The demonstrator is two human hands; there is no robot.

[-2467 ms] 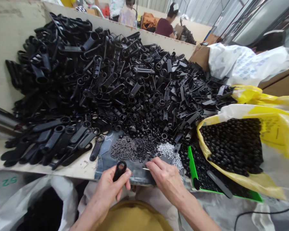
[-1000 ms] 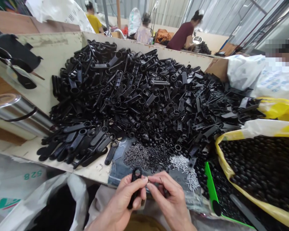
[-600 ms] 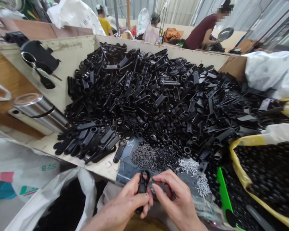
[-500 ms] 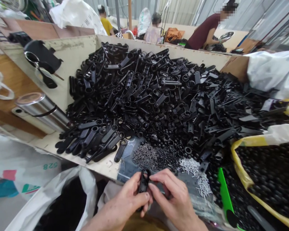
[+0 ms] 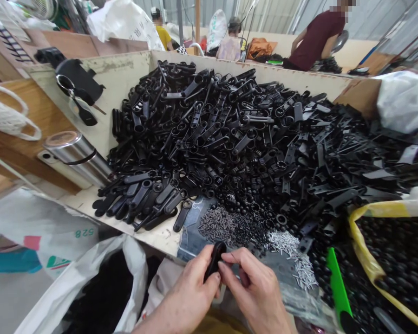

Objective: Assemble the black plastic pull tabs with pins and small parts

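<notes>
My left hand (image 5: 191, 292) is closed around a black plastic handle part (image 5: 216, 258), held tilted on its edge with its rounded end pointing away from me. Against the part's right side, my right hand (image 5: 256, 287) has thumb and forefinger pinched together. Whatever small thing those fingertips hold, if anything, is too small to make out. Just beyond the hands lie a heap of small grey-brown pieces (image 5: 216, 223), a patch of tiny black pieces (image 5: 247, 227) and a scatter of silver pins (image 5: 285, 246).
A large pile of black plastic parts (image 5: 209, 120) fills the bin. More handle parts (image 5: 142, 197) lie at left, near a steel flask (image 5: 78, 153). An open white sack (image 5: 139, 273) stands below left. At right are a green strip (image 5: 338, 283) and a yellow-edged sack (image 5: 365, 250).
The handle part has been turned in my left hand, from its open hollow face showing to its edge and smooth side. The view has swung slightly left. A co-worker at the back has straightened up.
</notes>
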